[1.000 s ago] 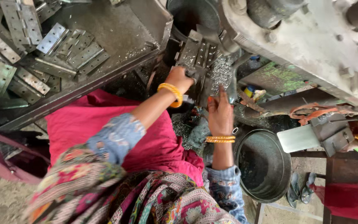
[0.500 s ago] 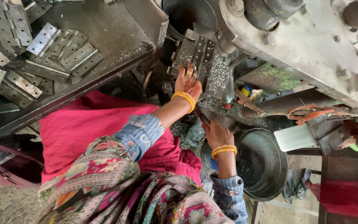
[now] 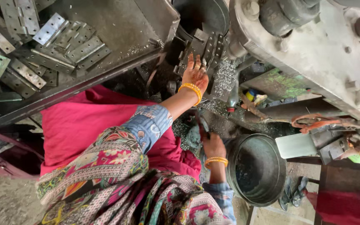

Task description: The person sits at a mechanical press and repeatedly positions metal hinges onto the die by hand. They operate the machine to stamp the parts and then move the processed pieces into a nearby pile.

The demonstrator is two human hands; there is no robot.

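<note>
My left hand (image 3: 194,73) lies flat, fingers spread, on a perforated metal hinge plate (image 3: 209,48) in the bed of a grey press machine (image 3: 313,54). An orange bangle sits at that wrist. Lower down, my right hand (image 3: 213,146) is curled around a dark narrow piece (image 3: 202,125), beside the rim of a round metal bowl (image 3: 267,196). What that piece is I cannot tell. Shiny metal chips (image 3: 226,77) lie scattered to the right of the left hand. A pink cloth (image 3: 84,125) covers my lap.
A slanted metal tray (image 3: 138,25) at the upper left holds several flat hinge plates (image 3: 67,46). A rusty bar with orange cord (image 3: 313,121) runs under the machine on the right. Sandals (image 3: 294,191) lie on the floor near the bowl.
My right hand has dropped from the machine bed down to beside the bowl. My left hand has stayed at the plates and spread its fingers flat.
</note>
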